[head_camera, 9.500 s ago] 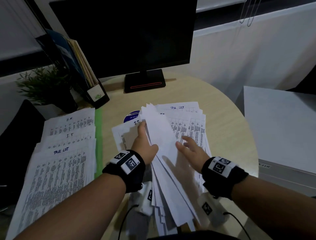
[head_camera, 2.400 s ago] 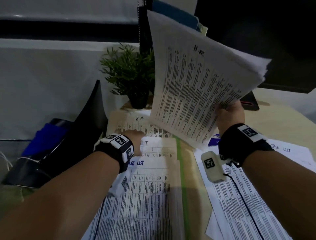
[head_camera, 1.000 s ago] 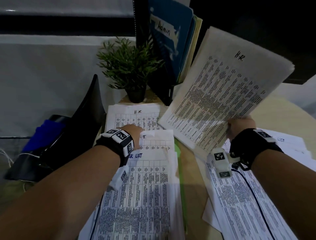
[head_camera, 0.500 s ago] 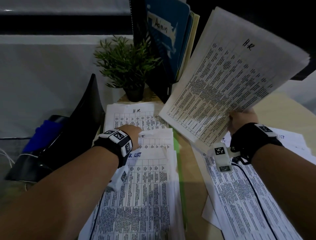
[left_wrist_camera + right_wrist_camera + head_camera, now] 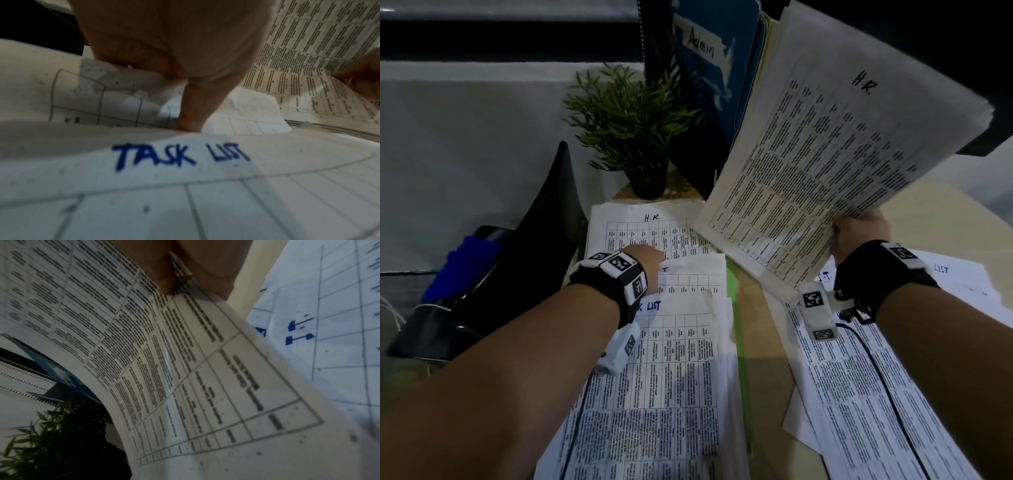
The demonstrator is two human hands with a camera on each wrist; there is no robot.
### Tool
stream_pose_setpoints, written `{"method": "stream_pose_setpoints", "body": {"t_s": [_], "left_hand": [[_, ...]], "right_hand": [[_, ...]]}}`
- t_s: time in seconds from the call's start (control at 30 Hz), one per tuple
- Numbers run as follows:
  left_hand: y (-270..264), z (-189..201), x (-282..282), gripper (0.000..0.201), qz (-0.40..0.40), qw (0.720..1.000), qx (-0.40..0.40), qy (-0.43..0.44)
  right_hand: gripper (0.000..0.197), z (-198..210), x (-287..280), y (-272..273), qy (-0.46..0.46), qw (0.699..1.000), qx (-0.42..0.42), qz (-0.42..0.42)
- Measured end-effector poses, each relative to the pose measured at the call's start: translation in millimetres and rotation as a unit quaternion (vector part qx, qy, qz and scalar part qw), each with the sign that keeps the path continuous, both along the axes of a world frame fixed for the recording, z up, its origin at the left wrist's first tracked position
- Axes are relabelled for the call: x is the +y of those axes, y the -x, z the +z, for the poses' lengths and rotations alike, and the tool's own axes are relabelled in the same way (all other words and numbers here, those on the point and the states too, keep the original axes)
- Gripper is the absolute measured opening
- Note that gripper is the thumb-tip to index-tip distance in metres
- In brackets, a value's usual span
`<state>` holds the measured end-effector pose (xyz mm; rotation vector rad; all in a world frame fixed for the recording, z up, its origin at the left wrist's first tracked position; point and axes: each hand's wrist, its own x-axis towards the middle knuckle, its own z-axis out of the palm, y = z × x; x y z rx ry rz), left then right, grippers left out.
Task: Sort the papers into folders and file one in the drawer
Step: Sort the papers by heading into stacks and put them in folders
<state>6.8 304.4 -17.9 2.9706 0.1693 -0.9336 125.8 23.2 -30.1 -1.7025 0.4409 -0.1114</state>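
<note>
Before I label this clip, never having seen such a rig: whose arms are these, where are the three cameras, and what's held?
No machine: a person's arms wearing cameras. The wide picture comes from a head camera; the two close-ups from wrist cameras looking along each hand. The right hand grips a raised H.R. sheaf. The left hand rests on paper piles on the desk: an H.R. pile, then a TASK LIST pile nearest; whether it pinches a sheet is unclear. Behind stand a potted plant and a blue Admin folder.

Dim room: pale wall [image 5: 465, 144], wooden desk [image 5: 760, 325]
</note>
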Motion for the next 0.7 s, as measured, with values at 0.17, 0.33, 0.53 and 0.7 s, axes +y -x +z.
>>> {"method": "stream_pose_setpoints", "body": {"t_s": [0.17,0.33,0.53,0.7], "left_hand": [[13,-8,5,0.013,0.019,0.998,-0.059,0.018],[27,3,9,0.008,0.037,0.988,-0.143,0.054],[52,21,12,0.014,0.053,0.97,-0.212,0.11],[62,31,12,0.012,0.055,0.956,-0.247,0.149]], "right_hand": [[0.03,2,8,-1,-0.021,1.0,-0.005,0.005],[0.028,2,28,7,-0.037,0.998,-0.005,0.054],[0.032,-24,52,27,0.034,0.971,0.095,0.218],[0.022,-38,71,53,0.13,0.915,0.146,0.353]]}}
